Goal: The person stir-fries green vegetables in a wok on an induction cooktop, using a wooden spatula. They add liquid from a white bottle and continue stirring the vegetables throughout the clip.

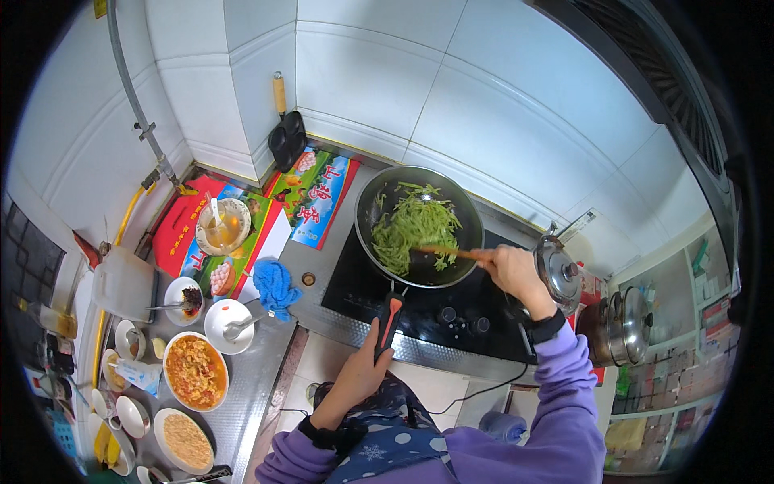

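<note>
A dark wok (370, 199) sits on the black induction cooktop (357, 290). Shredded green vegetable (417, 221) is heaped inside it, mostly in the middle and to the left. My left hand (369, 369) grips the wok's black and red handle (390, 320), which points toward me. My right hand (514, 275) holds a wooden spatula (453, 251) by its handle at the wok's right rim. The spatula's blade reaches into the vegetable and is partly hidden there.
Lidded metal pots (557, 272) stand on the right. At left are a plate of tomato and egg (196, 370), a plate of pale minced food (184, 441), a bowl with a ladle (230, 327), a blue cloth (275, 287) and a bowl of yellowish liquid (224, 227). A range hood (641, 66) hangs upper right.
</note>
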The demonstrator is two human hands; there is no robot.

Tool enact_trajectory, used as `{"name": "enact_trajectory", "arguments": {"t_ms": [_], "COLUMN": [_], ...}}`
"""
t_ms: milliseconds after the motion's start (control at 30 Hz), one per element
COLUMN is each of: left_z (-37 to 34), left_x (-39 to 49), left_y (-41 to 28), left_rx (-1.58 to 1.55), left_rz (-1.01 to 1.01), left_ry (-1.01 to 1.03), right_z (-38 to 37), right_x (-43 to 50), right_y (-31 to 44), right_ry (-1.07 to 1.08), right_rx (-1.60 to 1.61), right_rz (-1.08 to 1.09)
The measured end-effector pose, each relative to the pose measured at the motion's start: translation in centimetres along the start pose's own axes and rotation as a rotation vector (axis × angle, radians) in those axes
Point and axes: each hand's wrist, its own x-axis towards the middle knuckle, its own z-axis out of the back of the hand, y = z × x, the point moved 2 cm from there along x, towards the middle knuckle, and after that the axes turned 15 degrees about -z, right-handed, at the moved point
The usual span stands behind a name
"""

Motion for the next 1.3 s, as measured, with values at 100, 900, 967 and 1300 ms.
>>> {"name": "enact_trajectory", "arguments": {"t_ms": [100, 900, 967, 1300], "left_z": [0.1, 0.4, 0.3, 0.5], "left_x": [0.0, 0.1, 0.0, 0.2], "left_y": [0.0, -0.2, -0.3, -0.8], "left_rx": [0.052, 0.036, 0.015, 0.008], "left_rz": [-0.053, 0.014, 0.006, 0.027], "left_ry": [-0.009, 0.012, 0.0, 0.024], "right_z": [-2.2, -2.3, -3.4, -2.4], "right_x": [2.5, 5.0, 6.3, 4.7], "right_y": [-1.5, -3.1, -3.9, -2.7], "right_ry": [-0.099, -0.143, -0.081, 0.164], "right_rx": [0.08, 0.007, 0.072, 0.25], "right_rz": [-0.124, -0.084, -0.229, -0.128]}}
